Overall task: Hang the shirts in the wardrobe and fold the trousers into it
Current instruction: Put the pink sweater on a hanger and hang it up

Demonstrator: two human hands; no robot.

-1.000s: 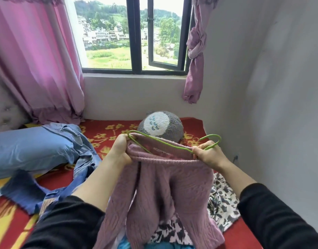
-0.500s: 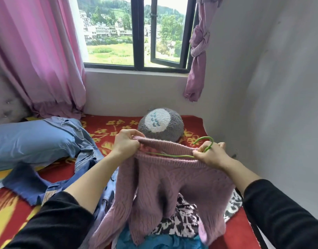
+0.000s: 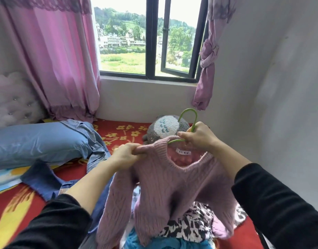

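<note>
Pink sweater (image 3: 172,186) hangs in mid-air just in front of the grey plush toy (image 3: 165,126), hem trailing onto the clothes pile (image 3: 190,229) below. Left hand (image 3: 126,155) pinches the knit at the shoulder edge of the neckline, left of the plush toy. Right hand (image 3: 199,139) is curled round the green hanger (image 3: 196,116) at the base of its hook, right of the plush toy. One hanger arm runs into the neck opening. Step in hand looks like seating the hanger in the shoulders.

Handling: soft, stretchy, light knit, sags wherever unsupported. Neckline likely distorts if pulled hard. Best hold is the ribbed collar or shoulder seams, not the loose sleeves.

Jeans (image 3: 93,141) lie on the bed (image 3: 118,130) left of the plush toy, not yet folded. Wardrobe not in view.
</note>
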